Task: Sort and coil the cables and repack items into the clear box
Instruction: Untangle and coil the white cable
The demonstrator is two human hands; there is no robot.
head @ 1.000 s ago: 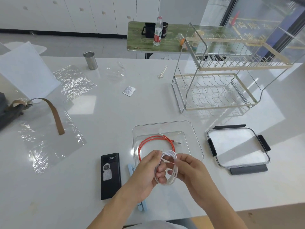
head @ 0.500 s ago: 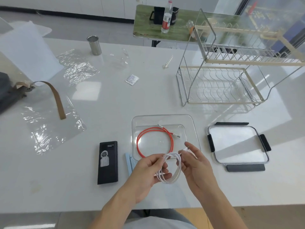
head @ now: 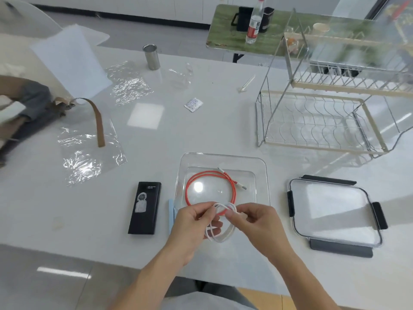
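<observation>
A white cable (head: 220,236), wound into a small coil, hangs between my two hands just in front of the clear box (head: 223,157). My left hand (head: 192,224) pinches the coil's top left and my right hand (head: 254,222) grips its top right. Inside the box lies an orange cable (head: 190,186) coiled in a ring, its plug ends pointing right. The box's lid (head: 333,211), clear with black clips, lies flat on the table to the right. A black rectangular case (head: 145,206) lies to the left of the box.
A light blue flat item (head: 171,211) peeks out beside the box's left wall. A two-tier wire dish rack (head: 324,121) stands at the back right. Crinkled clear plastic sheets (head: 89,157), a brown strap (head: 98,121), a metal cup (head: 152,57) and a small white sachet (head: 193,104) lie further back.
My hands have kept winding the white cable, bringing their fingertips together at the coil's top over the box's near edge. The camera view has shifted forward.
</observation>
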